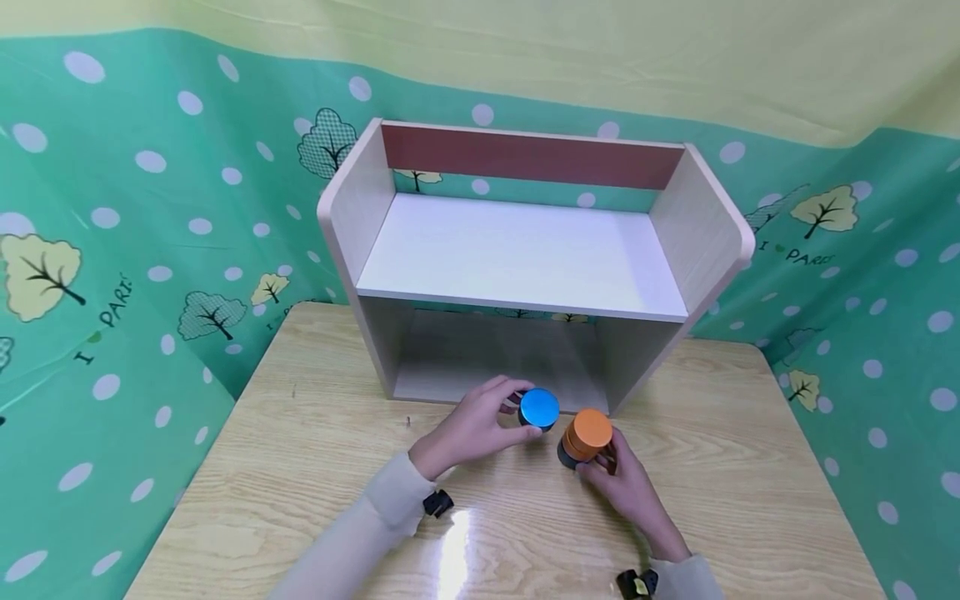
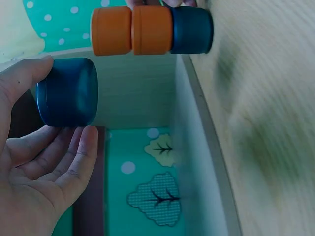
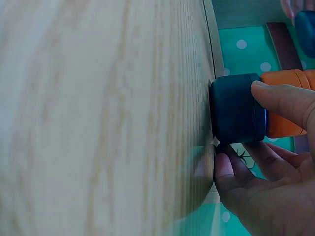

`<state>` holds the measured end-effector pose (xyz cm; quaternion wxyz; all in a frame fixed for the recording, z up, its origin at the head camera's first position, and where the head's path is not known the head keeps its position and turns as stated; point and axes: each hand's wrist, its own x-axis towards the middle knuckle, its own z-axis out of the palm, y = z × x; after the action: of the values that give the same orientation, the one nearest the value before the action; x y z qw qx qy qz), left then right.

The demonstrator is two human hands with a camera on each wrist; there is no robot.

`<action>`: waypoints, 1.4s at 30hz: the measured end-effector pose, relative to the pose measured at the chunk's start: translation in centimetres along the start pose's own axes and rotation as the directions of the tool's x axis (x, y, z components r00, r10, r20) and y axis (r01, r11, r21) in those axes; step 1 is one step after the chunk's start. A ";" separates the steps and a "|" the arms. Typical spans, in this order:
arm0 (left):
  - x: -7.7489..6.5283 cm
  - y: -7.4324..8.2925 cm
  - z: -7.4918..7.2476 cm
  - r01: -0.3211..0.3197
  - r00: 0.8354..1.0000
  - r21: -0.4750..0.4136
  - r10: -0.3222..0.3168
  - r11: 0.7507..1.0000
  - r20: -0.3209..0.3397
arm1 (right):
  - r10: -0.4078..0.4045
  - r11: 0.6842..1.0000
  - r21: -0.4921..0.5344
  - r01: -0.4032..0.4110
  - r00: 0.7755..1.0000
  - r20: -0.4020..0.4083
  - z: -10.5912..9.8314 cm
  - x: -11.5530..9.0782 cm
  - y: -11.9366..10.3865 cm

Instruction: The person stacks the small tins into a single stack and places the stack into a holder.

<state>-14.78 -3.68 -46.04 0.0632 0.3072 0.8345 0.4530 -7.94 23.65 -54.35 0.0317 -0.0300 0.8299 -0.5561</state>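
Note:
My left hand [image 1: 480, 423] pinches a blue round lidded canister [image 1: 539, 409] between thumb and fingers, in front of the shelf unit's lower opening. The left wrist view shows this canister [image 2: 69, 92] raised off the table. Just right of it stands an upright stack: a dark blue canister [image 3: 236, 108] at the bottom on the table and two orange canisters [image 2: 152, 30] above. My right hand [image 1: 626, 487] holds the stack low down, its thumb against the dark blue canister and fingers on the other side. A gap separates the held blue canister from the stack.
A two-level shelf unit [image 1: 517, 258] with pale side panels and a reddish back strip stands on the wooden table [image 1: 300, 475], right behind both hands. A green dotted curtain [image 1: 150, 250] with trees surrounds the table. Black wrist devices [image 1: 438, 502] sit at both cuffs.

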 end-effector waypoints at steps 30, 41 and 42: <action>4.2 3.7 2.8 -0.187 0.979 0.020 0.185 0.982 0.082 | 0.017 0.999 0.038 -0.018 1.000 0.025 0.0 0.1 0.1; 4.5 3.5 3.9 -0.221 0.971 0.064 0.214 0.973 0.103 | -0.025 0.999 0.029 0.025 0.999 0.025 -0.1 0.3 0.0; 4.5 3.5 4.0 -0.216 0.972 0.061 0.209 0.974 0.108 | -0.026 0.999 0.030 0.025 0.999 0.024 -0.1 0.3 0.0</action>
<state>-15.27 3.13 -44.80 0.0454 0.4194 0.8084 0.4105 -8.20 23.70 -54.34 0.0350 -0.0468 0.8206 -0.5685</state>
